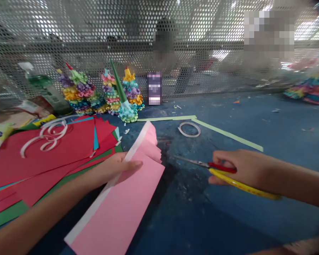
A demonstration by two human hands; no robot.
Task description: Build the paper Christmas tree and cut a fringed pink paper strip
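My left hand (117, 168) is closed around a strip of folded pink paper (127, 198), thumb on top. A white band runs along the paper's left edge, and its far end is cut into fringes that curl. In my right hand (236, 166) is a pair of scissors (195, 162) with one red and one yellow handle. Their blades point left toward the fringed edge, apart from the paper. Whether the blades are spread I cannot tell.
Red, green and blue paper sheets (55, 152) with white curled strips lie at left. Behind stand colourful fringed paper cones (127, 111), a green bottle (45, 88) and a phone (154, 88). A white ring (189, 130) and a pale green strip (228, 134) lie ahead, before a perforated metal screen (95, 46).
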